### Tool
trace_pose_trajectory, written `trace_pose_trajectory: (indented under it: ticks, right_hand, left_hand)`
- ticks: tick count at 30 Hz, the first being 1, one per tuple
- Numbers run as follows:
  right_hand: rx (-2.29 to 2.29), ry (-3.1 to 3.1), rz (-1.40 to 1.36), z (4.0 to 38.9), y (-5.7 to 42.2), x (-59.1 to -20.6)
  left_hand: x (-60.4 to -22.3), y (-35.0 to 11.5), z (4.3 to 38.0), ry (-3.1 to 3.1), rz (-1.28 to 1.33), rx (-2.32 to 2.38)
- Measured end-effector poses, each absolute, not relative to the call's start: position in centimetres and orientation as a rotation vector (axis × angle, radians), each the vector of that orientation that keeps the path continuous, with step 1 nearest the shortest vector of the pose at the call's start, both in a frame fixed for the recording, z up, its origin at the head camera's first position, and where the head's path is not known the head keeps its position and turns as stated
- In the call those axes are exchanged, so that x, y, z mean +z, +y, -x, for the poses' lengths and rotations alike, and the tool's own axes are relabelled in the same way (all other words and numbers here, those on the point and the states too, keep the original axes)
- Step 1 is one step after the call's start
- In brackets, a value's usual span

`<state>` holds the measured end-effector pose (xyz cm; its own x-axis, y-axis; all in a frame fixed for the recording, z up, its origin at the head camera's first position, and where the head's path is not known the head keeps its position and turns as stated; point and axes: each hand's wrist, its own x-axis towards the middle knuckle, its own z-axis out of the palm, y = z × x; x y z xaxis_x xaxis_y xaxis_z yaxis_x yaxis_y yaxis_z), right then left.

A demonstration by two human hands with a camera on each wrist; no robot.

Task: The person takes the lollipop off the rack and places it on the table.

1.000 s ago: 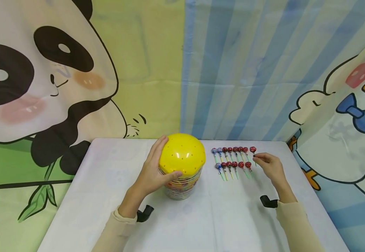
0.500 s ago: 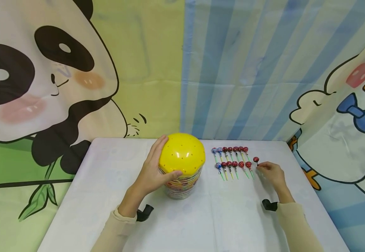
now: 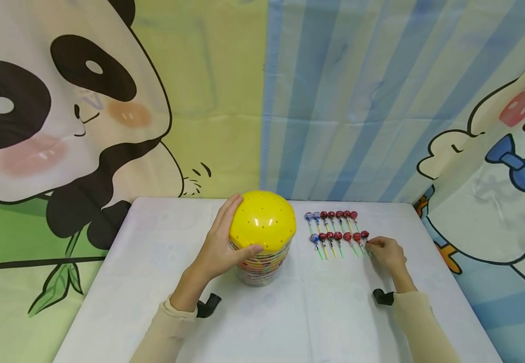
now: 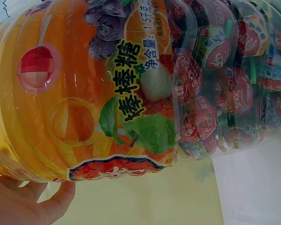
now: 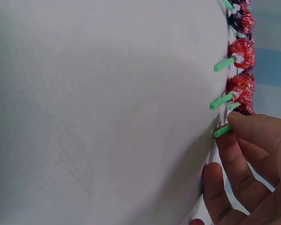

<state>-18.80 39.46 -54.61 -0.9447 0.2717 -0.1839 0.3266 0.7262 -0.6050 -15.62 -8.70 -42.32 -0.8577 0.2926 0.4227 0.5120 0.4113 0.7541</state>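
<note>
A clear plastic jar of lollipops (image 3: 262, 275) with a yellow lid (image 3: 262, 222) stands on the table. My left hand (image 3: 219, 247) grips it at the top, thumb on the near side and fingers round the left. In the left wrist view, the jar's orange fruit label (image 4: 84, 93) and wrapped candies show close up. My right hand (image 3: 387, 254) pinches the stick of a red lollipop (image 3: 365, 234) at the right end of the front row, low over the table. Its green stick (image 5: 223, 131) pokes out between thumb and fingertips in the right wrist view.
Two rows of lollipops, a back row (image 3: 339, 215) and a front row (image 3: 337, 236), lie right of the jar, blue heads leftmost and red ones after them. The white-covered table (image 3: 280, 322) meets a cartoon-printed curtain (image 3: 217, 101) behind.
My right hand has brought the red lollipop from beside the back row down toward me, then left to the end of the front row. The left hand stays on the jar.
</note>
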Motion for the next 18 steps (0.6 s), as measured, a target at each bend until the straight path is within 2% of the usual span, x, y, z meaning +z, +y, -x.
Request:
trace_pose_trajectory:
  ticks: [18]
  right_hand:
    - [-0.960,2.905,-0.454,18.6,38.3,-54.0]
  left_hand:
    - [-42.1,-8.7,15.8,-2.433,0.710,-1.433]
